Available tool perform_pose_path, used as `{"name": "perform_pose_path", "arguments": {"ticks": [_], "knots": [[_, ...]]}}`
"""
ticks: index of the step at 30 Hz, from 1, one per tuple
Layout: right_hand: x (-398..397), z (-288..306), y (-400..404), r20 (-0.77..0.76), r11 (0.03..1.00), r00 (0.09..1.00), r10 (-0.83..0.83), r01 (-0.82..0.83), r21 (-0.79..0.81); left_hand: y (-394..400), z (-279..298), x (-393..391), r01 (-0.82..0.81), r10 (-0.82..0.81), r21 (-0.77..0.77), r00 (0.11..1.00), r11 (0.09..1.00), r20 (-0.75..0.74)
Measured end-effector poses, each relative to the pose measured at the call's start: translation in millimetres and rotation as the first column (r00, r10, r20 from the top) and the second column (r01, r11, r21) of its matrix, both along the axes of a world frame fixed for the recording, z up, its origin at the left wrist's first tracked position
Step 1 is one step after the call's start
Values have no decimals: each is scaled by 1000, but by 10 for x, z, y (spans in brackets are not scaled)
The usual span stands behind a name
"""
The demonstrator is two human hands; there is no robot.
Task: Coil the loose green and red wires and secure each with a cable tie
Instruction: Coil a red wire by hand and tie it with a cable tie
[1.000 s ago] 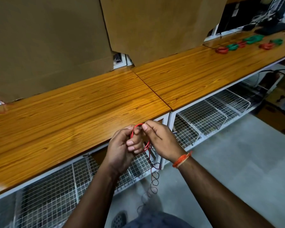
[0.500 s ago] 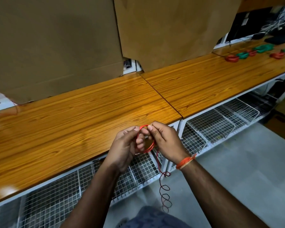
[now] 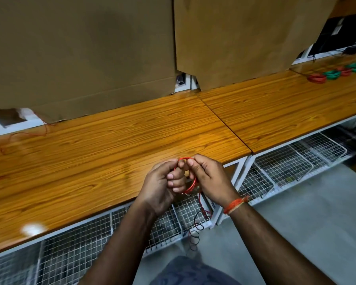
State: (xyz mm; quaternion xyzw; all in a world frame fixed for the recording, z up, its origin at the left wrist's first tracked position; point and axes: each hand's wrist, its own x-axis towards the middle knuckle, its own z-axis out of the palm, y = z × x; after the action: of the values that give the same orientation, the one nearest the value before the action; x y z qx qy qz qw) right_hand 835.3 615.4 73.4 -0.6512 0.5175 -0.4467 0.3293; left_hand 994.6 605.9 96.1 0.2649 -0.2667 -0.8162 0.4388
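Observation:
A small coil of red wire [image 3: 191, 185] is held between both hands at the front edge of the wooden bench [image 3: 111, 153]. My left hand [image 3: 162, 187] grips the coil with curled fingers. My right hand [image 3: 210, 179] pinches the top of the loop between thumb and forefinger. The wire's loose curly tail [image 3: 195, 231] hangs down below the hands toward the floor. Finished red coils [image 3: 317, 78] and green coils [image 3: 332, 74] lie in a row at the far right of the bench.
Large cardboard sheets [image 3: 80, 54] stand along the back of the bench. A thin red wire [image 3: 27, 135] lies on the bench at the far left. White wire-mesh baskets [image 3: 284, 165] hang under the bench. Dark electronics [image 3: 341, 36] sit at the far right.
The view has swung left, so the finished coils sit farther right. Both hands keep holding the red coil, and the hanging tail has shortened and risen.

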Motion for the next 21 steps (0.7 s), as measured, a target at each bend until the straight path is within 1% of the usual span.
{"name": "perform_pose_path", "arguments": {"ticks": [4, 6, 7, 9, 11, 12, 14, 15, 17, 19, 21], "knots": [[-29, -89, 2, 242, 984, 968, 71, -108, 143, -73, 14, 84, -48, 63, 105, 987, 993, -145], [-65, -153, 36, 308, 975, 950, 56, -118, 189, -116, 21, 148, -90, 115, 124, 970, 988, -212], [-91, -197, 60, 317, 971, 948, 35, -107, 214, -145, 23, 189, -119, 148, 130, 959, 984, -241], [-160, -310, 117, 273, 965, 962, -12, -60, 254, -220, 23, 300, -183, 218, 141, 927, 973, -304], [-234, -399, 199, 152, 968, 988, -35, -5, 250, -304, 19, 433, -257, 296, 153, 889, 954, -348], [-263, -422, 241, 99, 973, 995, -29, 5, 232, -338, 11, 493, -301, 337, 153, 876, 941, -345], [-287, -402, 319, -3, 983, 1000, 23, -22, 180, -366, -26, 558, -380, 398, 118, 870, 917, -290], [-268, -351, 344, -64, 989, 996, 64, -55, 135, -363, -49, 551, -409, 413, 69, 881, 910, -231], [-178, -189, 357, -184, 989, 971, 150, -149, 25, -320, -111, 478, -432, 429, -95, 902, 897, -54], [-52, 12, 324, -249, 970, 950, 191, -222, -101, -230, -138, 368, -367, 419, -283, 896, 886, 149], [54, 198, 263, -259, 950, 952, 161, -221, -222, -129, -127, 275, -234, 386, -425, 867, 874, 315]]}}
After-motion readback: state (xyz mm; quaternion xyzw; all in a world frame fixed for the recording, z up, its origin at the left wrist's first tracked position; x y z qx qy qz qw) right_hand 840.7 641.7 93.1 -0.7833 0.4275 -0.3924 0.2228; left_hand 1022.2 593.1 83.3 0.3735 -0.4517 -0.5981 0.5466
